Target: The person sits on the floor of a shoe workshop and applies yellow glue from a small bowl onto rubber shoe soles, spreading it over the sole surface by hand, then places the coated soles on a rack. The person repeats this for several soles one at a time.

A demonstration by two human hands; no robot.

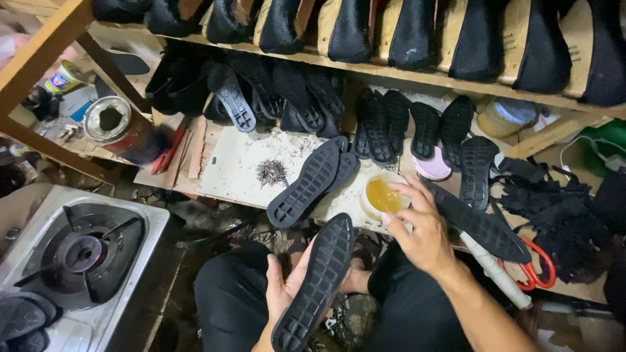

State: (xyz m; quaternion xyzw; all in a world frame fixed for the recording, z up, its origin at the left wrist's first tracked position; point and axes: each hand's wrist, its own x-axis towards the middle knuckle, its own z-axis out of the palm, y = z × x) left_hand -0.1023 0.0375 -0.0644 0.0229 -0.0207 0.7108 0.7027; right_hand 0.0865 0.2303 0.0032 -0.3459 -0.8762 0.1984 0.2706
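At far left sits a steel gas stove (78, 254) with a black iron burner ring, and two dark soles (23, 319) rest on its near corner. Behind it stands an open round tin (107, 119), rim crusted dark, on a wooden ledge. On the pale, stained workboard (235, 163) lies a small heap of fine metal tacks (271, 172), and beside it a black rubber sole (306, 186) lies tread up across a second sole. Lower, over the seated person's dark trousers, the left hand (282, 290) cups another black rubber sole (317, 283) from beneath, fingers curled round its edge, ribbed tread facing the camera. To its right, the right hand (420, 231) reaches to a small white cup of amber glue (383, 195), fingertips at the rim; whether it grips a brush I cannot tell. A judgement: the sole would best be held steady and level, and the glue taken sparingly, so that it spreads thin and even. Further right lie more ridged soles (476, 166), a white-handled tool (499, 274), orange-handled scissors (538, 264) and scraps of black mesh fabric (561, 208). Above, a wooden shelf (456, 79) holds a row of black shoe uppers (411, 32).
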